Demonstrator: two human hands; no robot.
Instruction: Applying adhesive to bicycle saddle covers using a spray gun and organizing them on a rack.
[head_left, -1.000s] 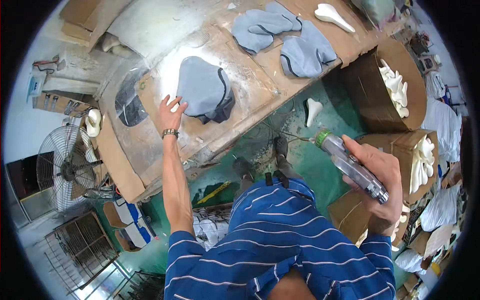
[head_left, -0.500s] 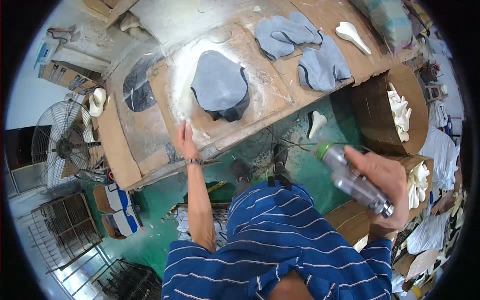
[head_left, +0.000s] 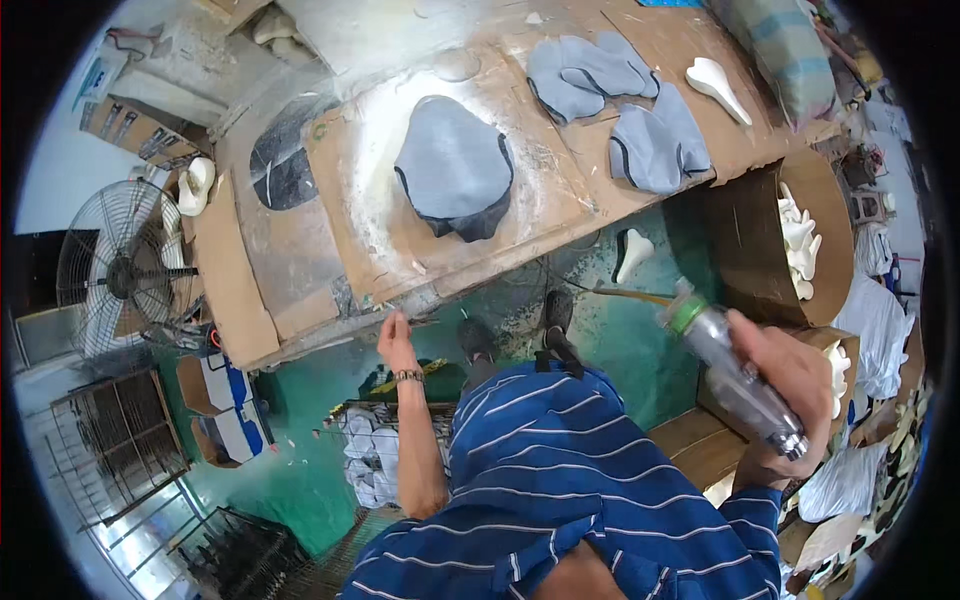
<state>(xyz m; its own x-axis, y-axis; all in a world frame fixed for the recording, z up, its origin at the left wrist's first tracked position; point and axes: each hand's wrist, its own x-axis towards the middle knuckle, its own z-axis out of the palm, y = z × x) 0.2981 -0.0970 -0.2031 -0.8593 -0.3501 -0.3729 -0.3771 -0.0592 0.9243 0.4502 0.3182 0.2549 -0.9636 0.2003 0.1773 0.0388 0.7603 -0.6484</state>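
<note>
My right hand (head_left: 795, 385) is wrapped round a spray gun (head_left: 735, 375) with a clear cup, a green collar and a metal end. It is held in the air to the right of my body, slightly blurred. My left hand (head_left: 397, 345) hovers just off the table's front edge, its fingers loosely bent and seemingly empty. Beyond it, a grey fabric seat cover (head_left: 452, 160) with a black edge lies on a cardboard sheet (head_left: 555, 190) dusted with white. More grey covers (head_left: 655, 145) lie to the right, beside a white saddle-shaped piece (head_left: 715, 85).
A cardboard drum (head_left: 735, 235) of white saddle-shaped pieces stands right of the table, with another box (head_left: 690, 435) nearer me. One white and black saddle piece (head_left: 632, 255) is below the table edge. A large fan (head_left: 122, 278) stands left. A wire crate (head_left: 370, 455) holds grey pieces.
My left hand has drawn back from the cardboard towards me, its fingers now bent. My right hand has moved slightly right and down with the spray gun. The view has shifted a little.
</note>
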